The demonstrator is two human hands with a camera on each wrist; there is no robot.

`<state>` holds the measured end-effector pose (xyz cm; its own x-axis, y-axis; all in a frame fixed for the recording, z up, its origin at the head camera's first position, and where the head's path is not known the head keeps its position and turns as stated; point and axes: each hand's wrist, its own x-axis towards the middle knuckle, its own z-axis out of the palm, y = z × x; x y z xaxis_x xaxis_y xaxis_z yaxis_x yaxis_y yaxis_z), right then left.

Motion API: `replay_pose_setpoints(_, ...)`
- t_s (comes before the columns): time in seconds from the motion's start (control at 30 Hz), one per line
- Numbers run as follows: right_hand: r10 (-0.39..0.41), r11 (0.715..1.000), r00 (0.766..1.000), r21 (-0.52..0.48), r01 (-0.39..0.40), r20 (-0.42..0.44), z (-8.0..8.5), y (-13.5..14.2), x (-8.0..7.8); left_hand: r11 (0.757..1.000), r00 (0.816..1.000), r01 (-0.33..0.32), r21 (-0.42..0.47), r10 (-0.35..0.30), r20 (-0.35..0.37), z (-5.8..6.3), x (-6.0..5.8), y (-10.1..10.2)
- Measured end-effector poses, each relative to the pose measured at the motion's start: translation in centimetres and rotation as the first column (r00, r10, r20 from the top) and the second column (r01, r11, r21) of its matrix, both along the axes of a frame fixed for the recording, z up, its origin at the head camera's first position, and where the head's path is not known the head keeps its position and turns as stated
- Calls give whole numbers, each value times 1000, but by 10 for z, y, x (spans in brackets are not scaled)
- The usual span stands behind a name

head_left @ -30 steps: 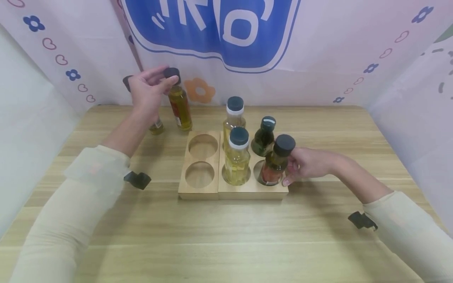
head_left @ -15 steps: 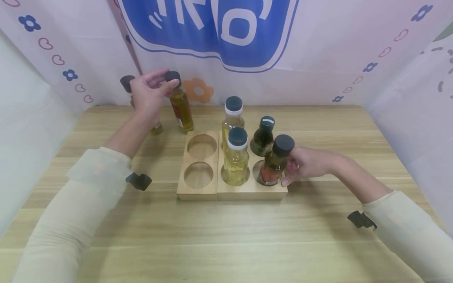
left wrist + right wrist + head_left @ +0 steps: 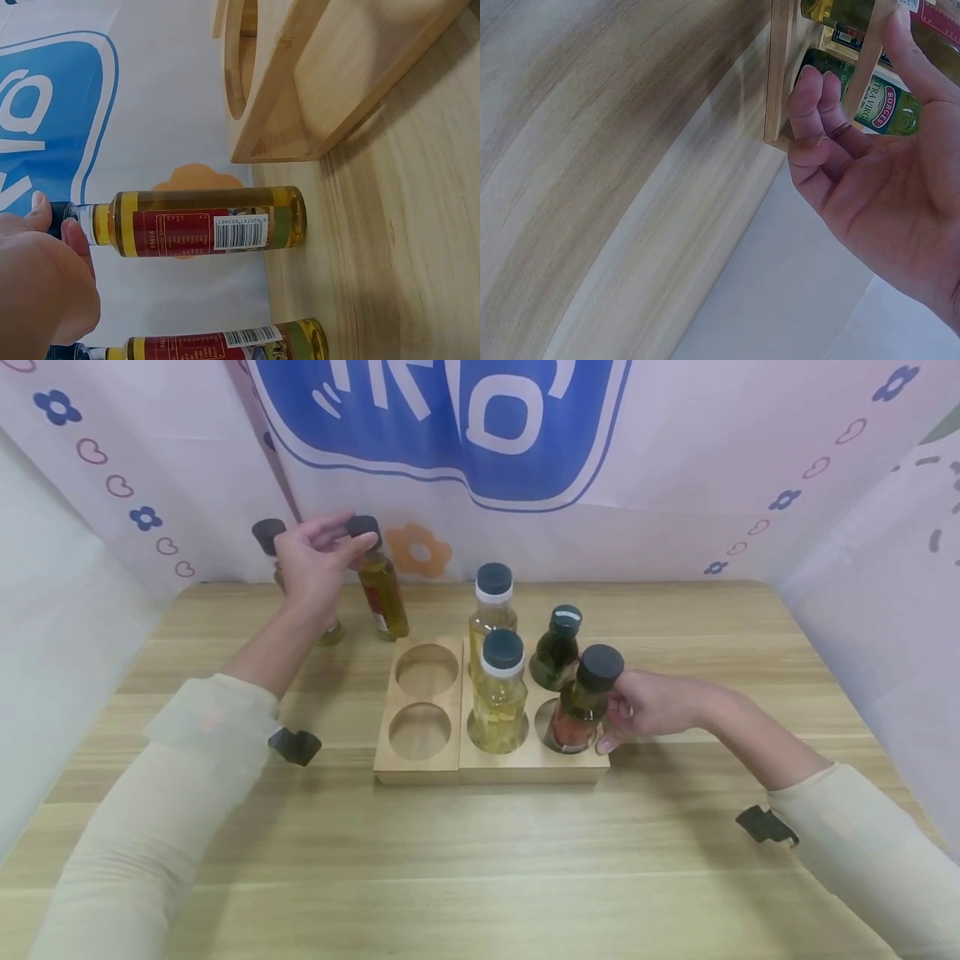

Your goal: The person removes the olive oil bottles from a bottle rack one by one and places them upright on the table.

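Behind the rack [image 3: 416, 777], left fingers [image 3: 77, 237] clamped on a bottle cap [image 3: 60, 216], lower than before, with right fingers [image 3: 804, 94] bent, hold unclear.

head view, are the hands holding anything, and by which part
Left hand: a bottle, by its cap. Right hand: the four-hole rack, by its right edge.

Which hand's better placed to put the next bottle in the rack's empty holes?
Probably the left hand: it pinches a bottle by its cap, near the empty holes. The right hand is at the rack's opposite end.
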<state>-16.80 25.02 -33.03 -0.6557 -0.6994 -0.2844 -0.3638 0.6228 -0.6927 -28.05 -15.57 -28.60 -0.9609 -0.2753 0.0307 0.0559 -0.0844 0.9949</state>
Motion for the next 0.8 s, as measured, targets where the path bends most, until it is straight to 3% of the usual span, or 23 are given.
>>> replay_pose_setpoints(0.23, -2, 1000, 1000, 1, 2, -9, 1, 0, 0, 1000, 1000, -6, -19, 5, -25, -3, 0, 0)
replay_pose_setpoints(0.6, -10, 1000, 1000, 3, 10, 1, 1, 0, 0, 999, 1000, 27, -32, -27, -2, -3, 0, -3)
replay_pose_setpoints(0.8, -9, 1000, 1000, 6, 9, -1, 1, 0, 1, 996, 1000, 26, -88, -25, 12, -2, 3, -3)
